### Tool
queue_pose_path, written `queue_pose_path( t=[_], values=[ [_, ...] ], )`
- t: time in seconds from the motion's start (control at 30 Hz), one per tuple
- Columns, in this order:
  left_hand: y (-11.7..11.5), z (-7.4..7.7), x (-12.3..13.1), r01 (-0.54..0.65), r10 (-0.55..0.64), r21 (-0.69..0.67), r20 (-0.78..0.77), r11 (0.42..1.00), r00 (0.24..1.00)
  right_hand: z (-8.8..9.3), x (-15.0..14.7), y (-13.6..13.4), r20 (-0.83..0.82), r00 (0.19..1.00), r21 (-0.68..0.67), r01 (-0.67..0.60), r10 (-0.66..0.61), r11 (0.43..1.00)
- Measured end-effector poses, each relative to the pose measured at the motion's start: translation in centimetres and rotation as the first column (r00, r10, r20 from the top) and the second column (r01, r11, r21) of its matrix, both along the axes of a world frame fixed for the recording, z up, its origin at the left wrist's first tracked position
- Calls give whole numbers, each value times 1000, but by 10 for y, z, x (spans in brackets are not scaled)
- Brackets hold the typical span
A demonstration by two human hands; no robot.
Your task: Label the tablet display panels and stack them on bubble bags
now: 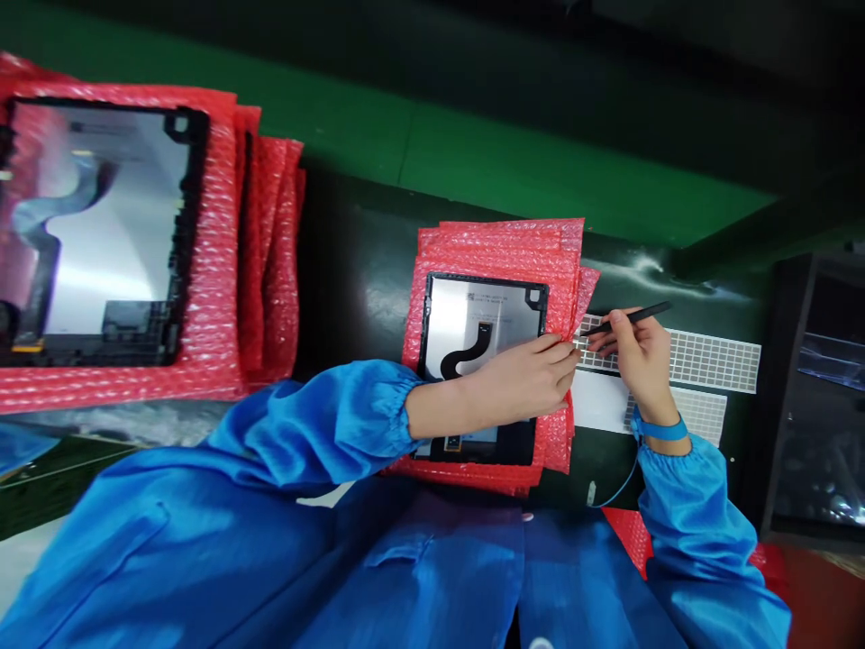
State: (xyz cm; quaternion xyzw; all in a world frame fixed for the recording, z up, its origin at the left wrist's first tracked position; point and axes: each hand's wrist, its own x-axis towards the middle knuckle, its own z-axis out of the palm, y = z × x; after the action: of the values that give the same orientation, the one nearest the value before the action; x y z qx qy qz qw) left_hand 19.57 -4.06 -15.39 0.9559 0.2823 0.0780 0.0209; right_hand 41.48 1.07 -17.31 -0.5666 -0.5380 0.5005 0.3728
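My right hand (639, 356) is closed around black tweezers (649, 312), their tip pointing left over a sheet of small grid stickers (716, 359). My left hand (531, 379) reaches across a tablet screen assembly (442, 311). Its fingers are together and bent, the tips at the sheet's left end; the thumb and anything pinched there are hidden. The assembly lies back side up, with a silver panel, a black frame and a curved black flex cable (481, 342), partly covered by my forearm. Beneath it are stacked red bubble-wrap bags (500, 236).
At left, a taller stack of red bubble wrap (270, 261) carries another screen assembly (122, 243). A second, partly white sheet (598, 401) lies below the sticker sheet. A blue wrist strap (666, 431) circles my right wrist, its cord trailing down. A dark case (821, 388) stands at right.
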Motion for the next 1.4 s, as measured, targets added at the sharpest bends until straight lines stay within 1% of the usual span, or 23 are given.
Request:
queue_pose_path(
  t=[0.1,0.2,0.27,0.33,0.4,0.47,0.5,0.57,0.63,0.7,0.8,0.93,1.17,1.4],
  values=[
    [-4,3,1,-13,11,56,43,998,999,6,5,2,-36,998,36,53,-51,998],
    [-21,18,-3,-20,4,137,118,990,993,12,8,-2,-82,993,69,89,-83,994],
    [-39,30,-9,-51,24,126,208,991,978,14,4,-7,-132,988,67,87,-78,994],
    [-56,37,-16,-146,124,61,270,987,955,14,-6,-12,-171,984,50,59,-50,997],
    [-68,37,-22,-277,272,-18,258,961,927,12,-20,-17,-173,985,19,14,-10,1000],
    [-73,31,-26,-387,395,-79,189,918,899,11,-34,-19,-151,988,-15,-35,32,999],
    [-74,26,-27,-425,435,-100,148,900,888,10,-40,-20,-138,989,-28,-55,51,998],
    [-74,18,-28,-460,472,-125,89,879,877,9,-46,-21,-119,990,-40,-77,72,996],
    [-73,13,-27,-462,473,-132,74,877,878,9,-48,-23,-113,991,-39,-72,67,997],
    [-73,11,-27,-455,467,-125,86,881,880,9,-47,-25,-121,991,-37,-65,60,997],
    [-73,11,-26,-458,468,-113,99,882,878,9,-46,-28,-125,989,-41,-83,77,996],
    [-73,11,-27,-451,462,-119,97,885,881,7,-48,-30,-79,992,-53,-105,100,993],
    [-73,10,-29,-448,462,-151,78,881,883,4,-50,-30,-82,994,-60,-82,76,995],
    [-72,10,-30,-441,455,-150,74,885,887,7,-50,-29,-91,992,-73,-98,91,993]
  ],
)
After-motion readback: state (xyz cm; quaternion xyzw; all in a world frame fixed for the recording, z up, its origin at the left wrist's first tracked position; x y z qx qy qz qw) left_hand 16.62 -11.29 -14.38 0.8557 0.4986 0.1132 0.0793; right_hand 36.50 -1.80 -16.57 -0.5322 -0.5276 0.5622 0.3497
